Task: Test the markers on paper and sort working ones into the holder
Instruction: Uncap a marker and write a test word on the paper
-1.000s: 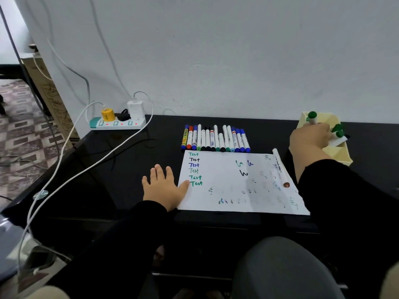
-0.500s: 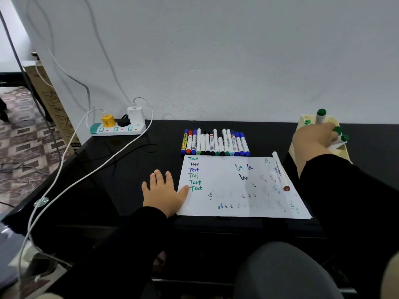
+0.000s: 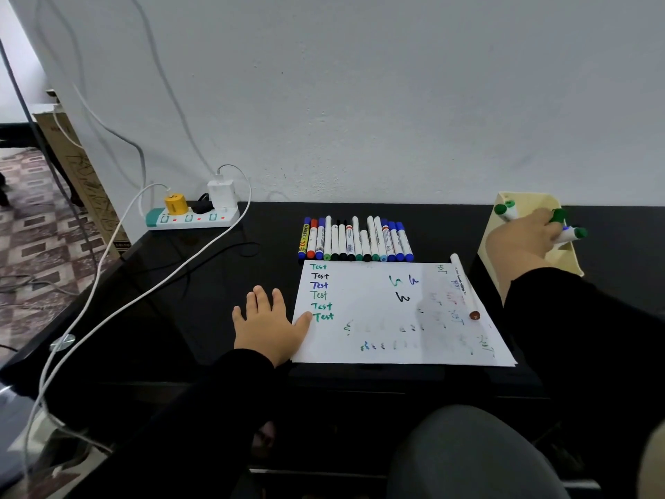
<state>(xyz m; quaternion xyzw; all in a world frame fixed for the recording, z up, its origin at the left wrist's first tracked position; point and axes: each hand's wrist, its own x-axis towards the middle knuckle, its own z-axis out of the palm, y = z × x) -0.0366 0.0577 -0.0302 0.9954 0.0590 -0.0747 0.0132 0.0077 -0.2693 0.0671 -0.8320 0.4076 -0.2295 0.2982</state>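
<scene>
reaching into the holder (image 3: 493, 243), right hand (image 3: 521, 243) perhaps grips a green-capped marker (image 3: 572, 234), fingers hidden.

A black table (image 3: 223, 282) carries a white power strip (image 3: 190, 217) far left, a row of markers (image 3: 354, 241) mid-far, a scribbled paper (image 3: 396, 315) near, and a cream holder (image 3: 529, 239) right.

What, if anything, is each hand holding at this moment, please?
The right hand grips a green-capped marker by its barrel at the holder. The left hand holds nothing, resting flat beside the paper.
</scene>
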